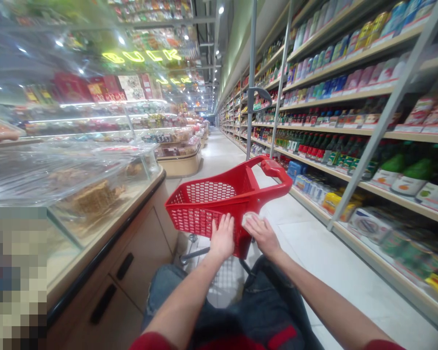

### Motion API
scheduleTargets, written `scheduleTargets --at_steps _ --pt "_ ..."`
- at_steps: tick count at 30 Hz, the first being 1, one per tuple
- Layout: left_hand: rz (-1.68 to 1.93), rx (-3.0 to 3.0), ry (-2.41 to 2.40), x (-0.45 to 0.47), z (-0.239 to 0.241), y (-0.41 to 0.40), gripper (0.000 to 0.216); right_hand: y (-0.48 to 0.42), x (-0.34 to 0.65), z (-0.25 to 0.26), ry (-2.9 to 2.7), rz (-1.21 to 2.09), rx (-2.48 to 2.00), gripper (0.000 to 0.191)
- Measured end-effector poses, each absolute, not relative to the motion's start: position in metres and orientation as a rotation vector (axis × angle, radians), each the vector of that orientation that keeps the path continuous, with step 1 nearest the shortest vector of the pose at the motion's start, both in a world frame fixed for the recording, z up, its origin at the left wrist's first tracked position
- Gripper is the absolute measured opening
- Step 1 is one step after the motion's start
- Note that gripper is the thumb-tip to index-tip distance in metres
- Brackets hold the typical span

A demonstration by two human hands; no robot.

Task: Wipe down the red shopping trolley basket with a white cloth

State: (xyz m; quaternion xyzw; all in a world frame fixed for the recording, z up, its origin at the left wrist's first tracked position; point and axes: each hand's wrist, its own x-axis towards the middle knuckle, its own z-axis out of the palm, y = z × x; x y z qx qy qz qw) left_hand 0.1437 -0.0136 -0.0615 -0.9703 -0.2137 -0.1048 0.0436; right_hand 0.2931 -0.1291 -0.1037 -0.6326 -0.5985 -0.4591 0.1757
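Note:
A red plastic shopping cart stands before my knees, its basket with a honeycomb mesh to the left and its handle to the upper right. My left hand lies against the near side of the basket, fingers stretched out and nothing held. Under the fingers of my right hand is a small white cloth or wipe, held at the cart's side below the handle. My palm hides part of it. Nothing is visible inside the part of the basket that shows.
On the left runs a wooden counter with clear covers over packaged food. Tall shelves of cans and bottles line the right, with a grey metal post beside the cart. A tiled aisle leads away between them.

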Motion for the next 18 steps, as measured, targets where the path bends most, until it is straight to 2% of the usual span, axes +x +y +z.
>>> scheduleTargets --at_steps 3,9,11,16,18 --pt "-0.297 -2.972 -0.637 0.14 -0.068 -0.014 0.068 -0.138 0.288 -0.104 -1.698 -1.283 -1.784 0.035" --pt "-0.386 -2.961 -0.675 0.149 -0.059 -0.021 0.07 -0.141 0.312 -0.04 -1.404 -1.387 -1.783 0.039" --pt "-0.418 -2.969 -0.648 0.151 -0.058 -0.026 0.069 -0.136 0.313 -0.049 -1.472 -1.362 -1.816 0.04" --pt "-0.465 -2.979 -0.596 0.148 -0.066 -0.025 0.065 -0.13 0.295 -0.113 -1.69 -1.254 -1.905 0.039" --pt "-0.453 -2.976 -0.626 0.146 -0.068 -0.021 0.066 -0.131 0.29 -0.117 -1.75 -1.248 -1.86 0.038"
